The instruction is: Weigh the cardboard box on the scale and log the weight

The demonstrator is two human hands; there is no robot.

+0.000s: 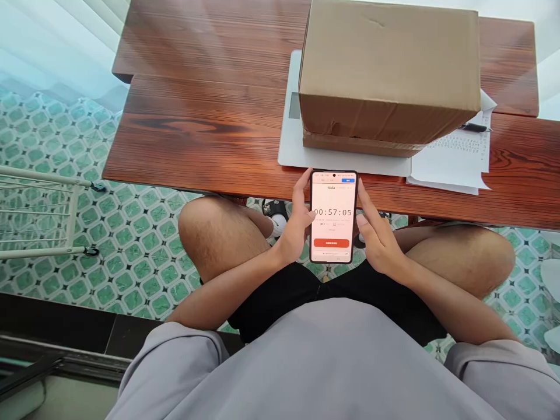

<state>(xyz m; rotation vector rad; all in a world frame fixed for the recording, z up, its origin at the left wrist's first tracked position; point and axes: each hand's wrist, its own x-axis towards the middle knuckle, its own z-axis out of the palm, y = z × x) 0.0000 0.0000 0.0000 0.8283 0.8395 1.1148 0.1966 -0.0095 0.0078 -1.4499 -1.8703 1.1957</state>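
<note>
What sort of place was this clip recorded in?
Probably a home or small workspace, not a factory: green patterned floor tiles, a dark red-brown wooden table bearing a brown cardboard box and printed white papers. Both hands hold a timer-showing smartphone.

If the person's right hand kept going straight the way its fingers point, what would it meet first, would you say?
Probably the near edge of the wooden table, just beyond the phone that the right hand holds; depth is hard to judge.
</note>
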